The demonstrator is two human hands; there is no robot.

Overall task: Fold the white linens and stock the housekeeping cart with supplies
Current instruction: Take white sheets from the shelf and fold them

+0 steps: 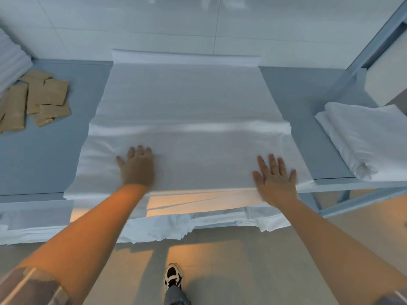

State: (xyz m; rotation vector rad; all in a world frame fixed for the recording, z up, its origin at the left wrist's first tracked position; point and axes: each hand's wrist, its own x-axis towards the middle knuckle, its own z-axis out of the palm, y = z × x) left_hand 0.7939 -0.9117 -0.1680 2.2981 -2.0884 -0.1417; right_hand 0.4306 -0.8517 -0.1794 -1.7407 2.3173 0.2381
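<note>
On grey table, white sheet under left hand, right hand, both spread flat, seemingly pressing.

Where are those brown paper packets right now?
In the head view the brown paper packets lie in a loose pile at the far left of the blue table, left of the spread white sheet and beside stacked white linens.

No text, label, brand or number is legible on anything in view.
</note>
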